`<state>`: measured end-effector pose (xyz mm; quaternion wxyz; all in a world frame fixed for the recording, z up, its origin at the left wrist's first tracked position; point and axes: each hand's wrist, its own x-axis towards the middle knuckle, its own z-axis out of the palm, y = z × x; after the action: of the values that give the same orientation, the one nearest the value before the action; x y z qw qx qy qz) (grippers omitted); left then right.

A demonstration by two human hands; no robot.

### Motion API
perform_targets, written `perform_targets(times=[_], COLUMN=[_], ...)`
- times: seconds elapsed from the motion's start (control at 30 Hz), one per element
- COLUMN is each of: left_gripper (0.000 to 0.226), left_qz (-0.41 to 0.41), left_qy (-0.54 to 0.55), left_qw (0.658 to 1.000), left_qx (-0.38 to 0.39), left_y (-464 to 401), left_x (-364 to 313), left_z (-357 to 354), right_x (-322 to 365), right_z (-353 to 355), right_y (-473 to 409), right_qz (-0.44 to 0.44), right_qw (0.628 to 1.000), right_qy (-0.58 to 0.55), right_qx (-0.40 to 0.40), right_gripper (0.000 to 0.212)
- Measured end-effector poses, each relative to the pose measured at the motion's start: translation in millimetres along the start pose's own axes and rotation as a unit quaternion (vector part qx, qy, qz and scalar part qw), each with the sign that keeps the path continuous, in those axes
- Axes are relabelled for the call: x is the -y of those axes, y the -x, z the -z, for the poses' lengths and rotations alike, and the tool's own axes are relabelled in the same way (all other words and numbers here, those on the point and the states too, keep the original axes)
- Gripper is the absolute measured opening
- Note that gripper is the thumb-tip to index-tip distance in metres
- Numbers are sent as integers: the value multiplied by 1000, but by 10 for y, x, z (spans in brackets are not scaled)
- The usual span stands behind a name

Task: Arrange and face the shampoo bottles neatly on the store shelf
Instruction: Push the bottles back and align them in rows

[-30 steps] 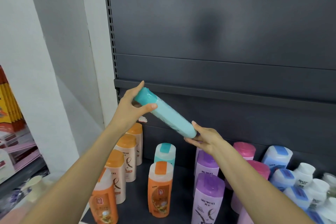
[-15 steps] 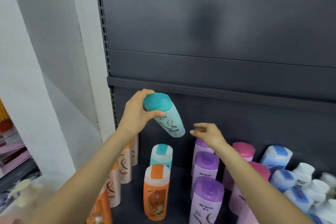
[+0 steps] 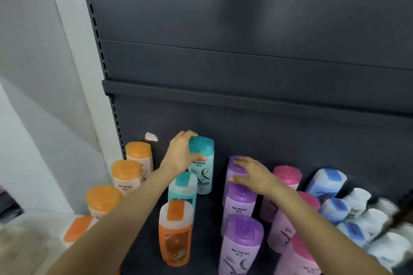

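Since half a second ago we have brought the teal bottle (image 3: 202, 164) down from mid-air, where it hung tilted, to the back of the shelf (image 3: 207, 219), and our right hand (image 3: 253, 175) has dropped from beside it onto the purple row. The teal bottle now stands upright near the back panel, label toward us, directly behind a smaller teal-capped bottle (image 3: 182, 190) and an orange bottle (image 3: 176, 233) in the same column. Our left hand (image 3: 181, 157) has its grip curled round the bottle's cap and shoulder, thumb across the front. Our right hand lies with fingers spread and fairly straight over the cap of the rear purple bottle (image 3: 234, 168), pinching nothing. We judge the step in hand to be seating this bottle at the rear of its column. Whether its base is fully down on the shelf we cannot tell, since the bottle in front hides it. The next move calls for easing the left grip off without twisting the label away, then squaring the purple bottles under our right hand.
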<state>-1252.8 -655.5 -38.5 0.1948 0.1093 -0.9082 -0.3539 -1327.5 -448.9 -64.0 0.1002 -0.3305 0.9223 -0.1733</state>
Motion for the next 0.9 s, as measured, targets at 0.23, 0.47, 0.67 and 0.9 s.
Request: perform_targets(times=[0.23,0.47,0.67,0.9], left_gripper=[64,64,67,68], left_qz=[52,78,96,108], left_qy=[-34,-38,-43,-48], left_qw=[997,993,989,988], left_qx=[54,78,101,101], left_y=[-92,-184,-232,-284], left_x=[167,264,379,381], left_z=[-275,-357,-379,-407], right_x=[-71,-17,-38,-66], right_z=[-58,-44,-65,-89], right_y=[14,-48,-88,-58], right_qz=[13,29,22,28], right_qw=[1000,999,999,999], right_qy=[9,-21,-31,-35], right_qx=[-14,0,-2,-10], right_gripper=[70,76,81,80])
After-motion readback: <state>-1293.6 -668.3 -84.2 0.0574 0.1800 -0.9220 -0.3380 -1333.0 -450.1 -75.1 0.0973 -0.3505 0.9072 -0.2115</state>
